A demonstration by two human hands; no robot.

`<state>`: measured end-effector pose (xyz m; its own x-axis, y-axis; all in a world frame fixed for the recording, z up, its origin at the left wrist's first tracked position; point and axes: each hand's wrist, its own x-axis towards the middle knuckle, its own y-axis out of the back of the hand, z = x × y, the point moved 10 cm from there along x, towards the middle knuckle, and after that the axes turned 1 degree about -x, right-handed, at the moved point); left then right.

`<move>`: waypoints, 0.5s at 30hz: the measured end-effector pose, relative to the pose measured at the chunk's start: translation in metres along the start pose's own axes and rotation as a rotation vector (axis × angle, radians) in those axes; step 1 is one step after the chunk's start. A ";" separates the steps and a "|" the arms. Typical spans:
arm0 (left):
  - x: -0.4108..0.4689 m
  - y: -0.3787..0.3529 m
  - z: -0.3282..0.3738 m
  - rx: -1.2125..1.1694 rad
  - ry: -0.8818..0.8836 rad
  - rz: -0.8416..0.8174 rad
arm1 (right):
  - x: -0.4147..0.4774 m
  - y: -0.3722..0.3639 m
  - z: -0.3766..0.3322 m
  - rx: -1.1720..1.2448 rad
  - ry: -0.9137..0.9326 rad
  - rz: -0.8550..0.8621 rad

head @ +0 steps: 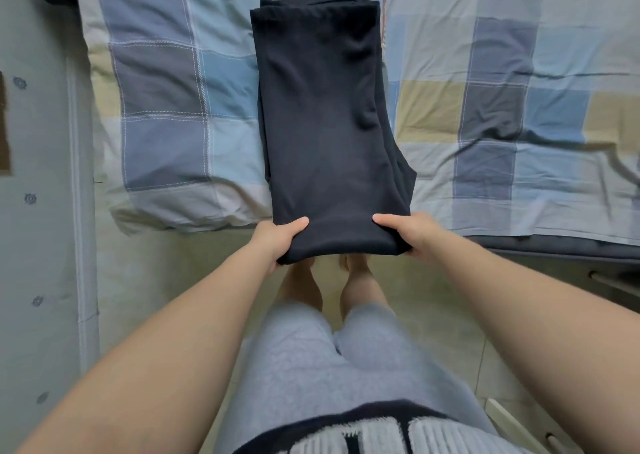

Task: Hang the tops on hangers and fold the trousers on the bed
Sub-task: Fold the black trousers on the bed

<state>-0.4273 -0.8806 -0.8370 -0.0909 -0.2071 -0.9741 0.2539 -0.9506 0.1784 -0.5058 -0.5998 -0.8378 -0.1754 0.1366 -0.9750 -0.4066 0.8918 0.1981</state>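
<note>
Both hands grip the near end of the folded dark trousers (323,124): left hand (281,240) at 9 o'clock, right hand (414,233) at 3, thumbs on top. The trousers stretch toward 12 over the checked bed (502,107).

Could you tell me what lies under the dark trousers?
The trousers lie on the checked bedding; the near end, gripped by the left hand and right hand, overhangs the floor. Fingers underneath are covered.
</note>
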 end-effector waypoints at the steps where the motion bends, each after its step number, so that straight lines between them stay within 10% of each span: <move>1: -0.008 0.001 -0.008 -0.002 0.019 -0.001 | -0.010 -0.002 0.007 0.029 -0.002 -0.001; 15: -0.039 0.032 0.006 -0.207 -0.060 0.177 | -0.047 0.016 -0.009 0.449 0.089 0.119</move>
<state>-0.4213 -0.9042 -0.7926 -0.0824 -0.3852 -0.9191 0.4617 -0.8321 0.3074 -0.5123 -0.5963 -0.7874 -0.2814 0.2290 -0.9319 0.0453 0.9732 0.2255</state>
